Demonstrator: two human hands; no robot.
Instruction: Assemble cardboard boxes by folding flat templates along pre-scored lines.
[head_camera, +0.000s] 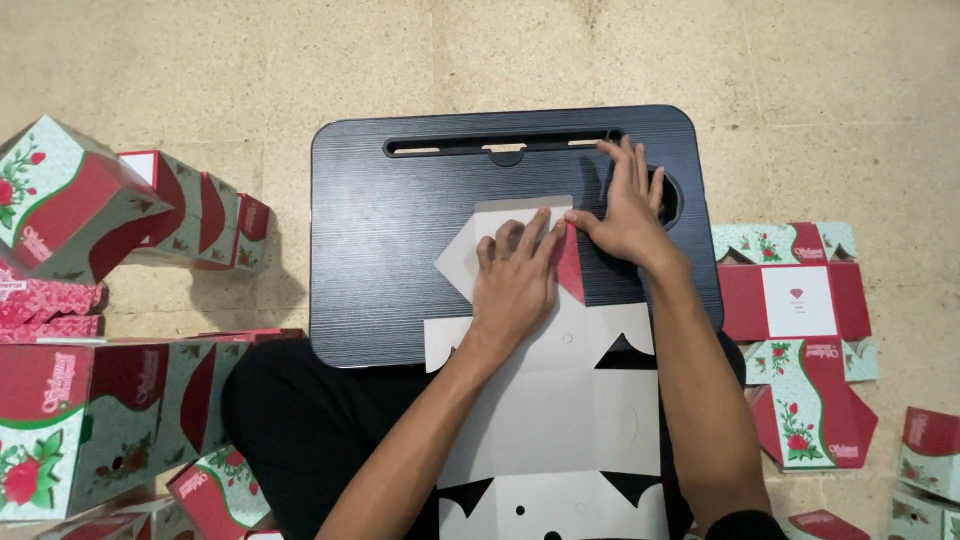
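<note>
Hands flat: left hand (515, 275) presses the cardboard sheet (550, 400) on the bench (400, 250); right hand (625, 205), fingers spread, pins the red flap (570, 268). Press firmly along the crease.

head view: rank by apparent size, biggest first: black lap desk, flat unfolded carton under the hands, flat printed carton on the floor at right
1. black lap desk
2. flat unfolded carton, closer to the camera, so it may look oversized
3. flat printed carton on the floor
</note>
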